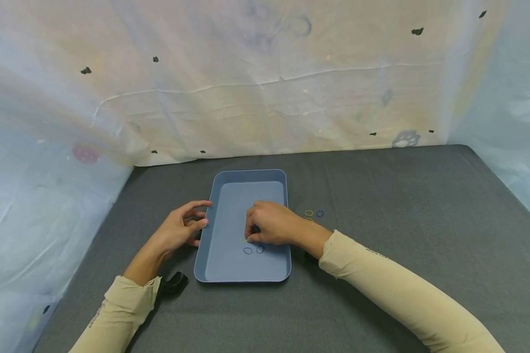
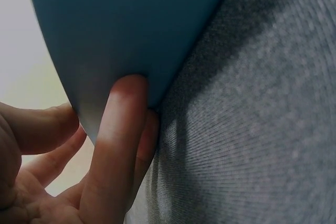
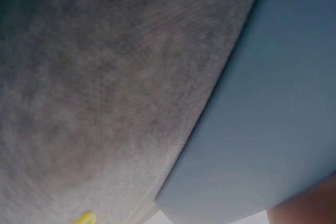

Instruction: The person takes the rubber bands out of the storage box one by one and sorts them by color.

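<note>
Curls the right grip point(image 1: 269, 224) over a yellow-green ring point(image 1: 243, 241) inside the tray point(image 1: 223, 264), cannot tell if pinching, rests the released left grip point(image 1: 181, 228) against the tray's left wall, and seems partway done, with two blue rings point(image 1: 260, 252) inside the tray, yellow rings point(image 1: 309, 215) and another blue ring point(image 1: 320, 216) remaining right of the tray.

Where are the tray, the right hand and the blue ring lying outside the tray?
Tray point(image 1: 229, 220): head view, bare floor.
Right hand point(image 1: 273, 222): head view, back of hand.
Blue ring point(image 1: 320, 216): head view, near edge of band.

Grey fabric-topped table point(image 1: 415, 206); pale sheeting point(image 1: 265, 115) behind (creased, scattered dark marks).
</note>
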A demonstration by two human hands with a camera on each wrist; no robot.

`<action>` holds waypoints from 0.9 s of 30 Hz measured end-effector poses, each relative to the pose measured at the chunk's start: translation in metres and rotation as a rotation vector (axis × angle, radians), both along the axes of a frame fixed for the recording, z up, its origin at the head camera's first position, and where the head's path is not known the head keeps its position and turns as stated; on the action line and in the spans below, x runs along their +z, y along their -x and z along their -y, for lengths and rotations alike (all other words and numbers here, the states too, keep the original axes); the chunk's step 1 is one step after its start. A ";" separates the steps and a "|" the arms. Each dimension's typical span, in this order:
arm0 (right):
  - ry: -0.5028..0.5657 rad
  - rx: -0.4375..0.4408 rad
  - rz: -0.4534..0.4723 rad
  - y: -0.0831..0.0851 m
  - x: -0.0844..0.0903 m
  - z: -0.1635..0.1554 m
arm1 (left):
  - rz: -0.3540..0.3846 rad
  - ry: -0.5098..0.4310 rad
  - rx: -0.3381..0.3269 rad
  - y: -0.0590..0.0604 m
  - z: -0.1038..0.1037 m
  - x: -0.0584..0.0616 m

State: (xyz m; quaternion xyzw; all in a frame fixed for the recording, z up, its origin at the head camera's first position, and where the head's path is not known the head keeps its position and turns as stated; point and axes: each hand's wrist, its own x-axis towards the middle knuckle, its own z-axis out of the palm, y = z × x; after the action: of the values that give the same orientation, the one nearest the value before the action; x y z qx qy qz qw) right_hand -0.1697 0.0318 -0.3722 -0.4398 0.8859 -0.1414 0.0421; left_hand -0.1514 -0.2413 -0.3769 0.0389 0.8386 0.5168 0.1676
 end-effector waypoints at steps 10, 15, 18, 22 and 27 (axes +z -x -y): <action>0.030 0.075 -0.069 0.000 -0.002 -0.003 | 0.007 0.003 0.002 0.000 0.000 0.000; 0.066 0.067 -0.092 -0.001 -0.001 -0.005 | 0.003 0.004 0.001 0.000 -0.001 0.000; 0.085 0.076 -0.120 -0.005 0.002 -0.009 | 0.004 -0.001 -0.005 0.000 -0.002 0.000; 0.109 0.084 -0.146 -0.014 0.007 -0.016 | 0.010 -0.005 -0.004 0.000 -0.003 0.001; 0.165 0.049 -0.127 -0.026 0.010 -0.030 | 0.008 0.004 0.000 -0.001 -0.001 0.001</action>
State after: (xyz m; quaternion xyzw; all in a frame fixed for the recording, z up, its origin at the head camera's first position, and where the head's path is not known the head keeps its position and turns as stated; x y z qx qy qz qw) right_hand -0.1436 0.0615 -0.3627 -0.4712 0.8612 -0.1846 -0.0472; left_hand -0.1507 -0.2402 -0.3759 0.0365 0.8390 0.5153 0.1712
